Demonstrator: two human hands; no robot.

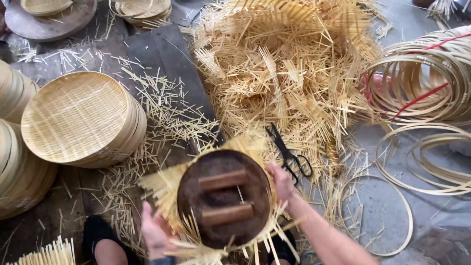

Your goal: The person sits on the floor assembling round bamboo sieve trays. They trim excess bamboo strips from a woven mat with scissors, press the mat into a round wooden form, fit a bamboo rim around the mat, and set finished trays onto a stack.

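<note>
Item: round wooden form (224,196), dark brown, two pale battens across the upper face. Laid flat, battened face up, on a woven bamboo mat (162,189), low in the centre of the view, just in front of the knees.

Step in hand, as judged: holding the form down on the mat and gathering the loose splint ends at its edge.

Left hand (156,233): palm wide, fingers flat against the splints at the lower-left edge, closed on nothing.
Right hand (282,181): fingers curved over the right rim of the form; gripping or merely pressing, cannot tell.

Called for by any further shaping, as judged: even downward pressure on the form and both hands kept opposite each other, lest the mat slide off centre.

Orientation: circular, so no long axis in the form itself; battens parallel, running left to right, rising slightly to the right. Free splint ends pointing outward, mostly left, upward and toward the bottom edge.

Nearby: black scissors (289,154) just beside the right hand; stack of finished woven trays (78,120) to the left; heap of bamboo offcuts (284,68) beyond; coiled bamboo hoops (422,83) at right.
</note>
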